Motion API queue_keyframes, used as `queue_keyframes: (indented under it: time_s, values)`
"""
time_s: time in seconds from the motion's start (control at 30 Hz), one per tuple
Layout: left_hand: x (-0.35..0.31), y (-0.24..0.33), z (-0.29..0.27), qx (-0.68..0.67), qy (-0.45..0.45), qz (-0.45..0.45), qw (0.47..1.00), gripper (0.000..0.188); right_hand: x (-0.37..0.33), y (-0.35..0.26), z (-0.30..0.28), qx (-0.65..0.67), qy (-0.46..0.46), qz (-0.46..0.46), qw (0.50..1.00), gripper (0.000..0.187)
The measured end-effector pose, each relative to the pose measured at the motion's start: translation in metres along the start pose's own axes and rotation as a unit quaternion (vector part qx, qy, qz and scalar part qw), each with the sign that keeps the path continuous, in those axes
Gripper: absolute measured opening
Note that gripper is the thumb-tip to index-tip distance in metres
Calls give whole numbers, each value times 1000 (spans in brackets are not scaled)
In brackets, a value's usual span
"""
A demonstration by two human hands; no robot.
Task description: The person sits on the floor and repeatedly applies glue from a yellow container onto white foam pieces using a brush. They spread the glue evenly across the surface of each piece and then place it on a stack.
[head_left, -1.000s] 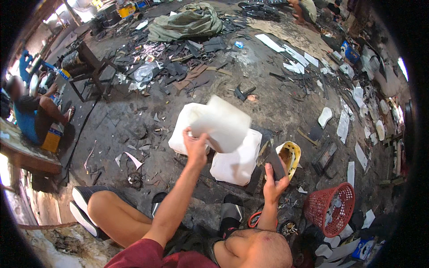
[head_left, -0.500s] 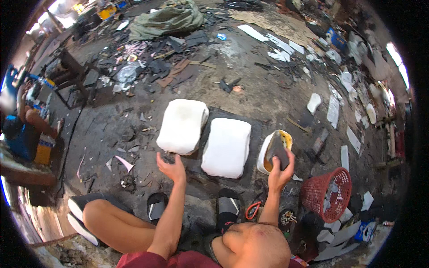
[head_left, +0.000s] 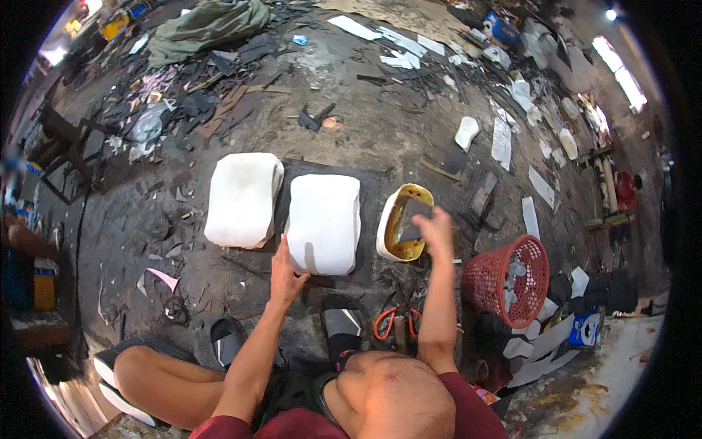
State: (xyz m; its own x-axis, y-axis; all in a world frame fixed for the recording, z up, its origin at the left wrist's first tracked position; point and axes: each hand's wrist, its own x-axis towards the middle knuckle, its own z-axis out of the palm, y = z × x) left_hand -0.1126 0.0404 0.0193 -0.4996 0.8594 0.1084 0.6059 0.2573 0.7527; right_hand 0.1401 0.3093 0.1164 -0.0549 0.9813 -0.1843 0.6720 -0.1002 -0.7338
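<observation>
Two stacks of white sheets lie side by side on a dark mat: the left white stack (head_left: 241, 199) and the right white stack (head_left: 324, 223). My left hand (head_left: 287, 276) touches the near left corner of the right stack, fingers stretched along its side and thumb apart at the front edge. To the right stands a cut-open white container (head_left: 383, 233), its inside coated yellow-brown. Over it, my right hand (head_left: 437, 233) grips a flat dark grey piece (head_left: 417, 223) that dips into the container. Some of my right fingers are blurred.
A red plastic basket (head_left: 504, 282) holding pale scraps tilts at my right. Orange-handled scissors (head_left: 385, 322) lie by my foot. A pink strip (head_left: 162, 279) and dark scraps litter the floor at left. White cut-outs (head_left: 466, 134) lie farther off, and a green cloth heap (head_left: 208, 33) sits far left.
My left hand has moved from the near edge of the left stack to the right stack's corner. My right hand keeps the grey piece at the container. The whole view has shifted.
</observation>
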Motion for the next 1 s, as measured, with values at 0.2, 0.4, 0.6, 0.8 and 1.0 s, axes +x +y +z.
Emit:
queue_keyframes:
  time_s: [0.2, 0.4, 0.6, 0.8, 1.0]
  values:
    - [8, -6, -3, -2, -52, -41, 998, 129, -28, 15, -117, 13, -138, -192, 972, 43]
    - [2, 4, -5, -16, -25, -69, 997, 120, -72, 19, -117, -340, -151, -161, 914, 34]
    - [-14, 17, 19, 67, 8, 156, 985, 55, -30, -45, -113, -399, 173, -225, 872, 30]
    - [-12, 4, 31, 116, -40, 157, 980, 44, -21, -160, -74, -140, 113, -354, 918, 34]
    - [-18, -3, 27, 154, -30, 195, 968, 43, -49, -227, -6, -83, -16, -354, 931, 34]
